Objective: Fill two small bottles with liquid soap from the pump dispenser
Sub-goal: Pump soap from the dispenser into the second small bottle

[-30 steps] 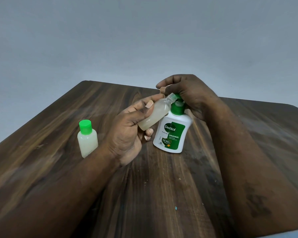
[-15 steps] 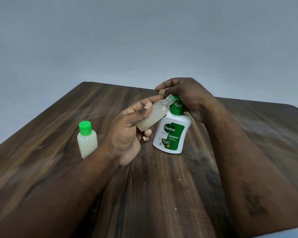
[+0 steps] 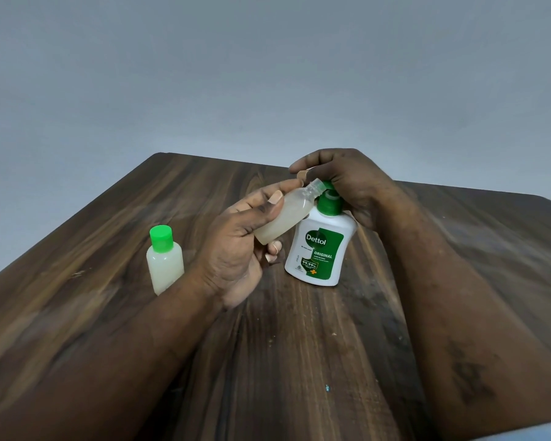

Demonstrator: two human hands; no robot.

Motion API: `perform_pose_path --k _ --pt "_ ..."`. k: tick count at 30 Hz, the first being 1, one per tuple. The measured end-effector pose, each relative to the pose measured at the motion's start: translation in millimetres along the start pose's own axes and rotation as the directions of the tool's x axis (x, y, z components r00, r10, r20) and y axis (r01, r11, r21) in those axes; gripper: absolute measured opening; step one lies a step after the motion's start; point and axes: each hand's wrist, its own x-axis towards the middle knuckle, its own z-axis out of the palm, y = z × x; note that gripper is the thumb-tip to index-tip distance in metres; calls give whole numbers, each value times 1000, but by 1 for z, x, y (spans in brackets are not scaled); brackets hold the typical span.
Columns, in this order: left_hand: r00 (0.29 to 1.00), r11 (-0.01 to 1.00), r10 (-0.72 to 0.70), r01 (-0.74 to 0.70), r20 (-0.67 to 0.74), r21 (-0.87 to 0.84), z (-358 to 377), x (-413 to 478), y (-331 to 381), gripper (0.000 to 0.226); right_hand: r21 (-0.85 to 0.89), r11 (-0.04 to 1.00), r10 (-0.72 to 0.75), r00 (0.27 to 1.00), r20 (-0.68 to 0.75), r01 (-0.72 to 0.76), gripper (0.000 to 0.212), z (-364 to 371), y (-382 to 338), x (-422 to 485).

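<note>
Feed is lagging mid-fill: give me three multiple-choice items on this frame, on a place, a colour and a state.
1. Where does the capped small bottle stand? A) on the wooden table, left of the left hand B) on a shelf C) in a sink
2. What colour is the Dettol pump dispenser's pump? A) blue B) red C) green
3. How is the uncapped small bottle held? A) upright B) tilted, neck at the nozzle C) upside down
Answers: 1 A, it stands upright on the table left of that hand; 2 C, pump and label are green; 3 B, the left hand grips it slanted, while the right hand covers the pump head.
</note>
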Motion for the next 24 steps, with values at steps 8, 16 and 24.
perform_pose_path --k 8,16,24 --pt "1000 1000 9 -9 27 -18 3 0 1 43 2 999 -34 999 -10 34 22 -4 -4 2" --pt "1000 1000 7 -7 10 18 -1 1 -1 39 -8 1000 1 1000 21 0 23 1 -1 -1" --pt "999 1000 3 -3 36 -2 3 1 1 42 -42 999 -28 1000 -6 27 19 -4 -5 1"
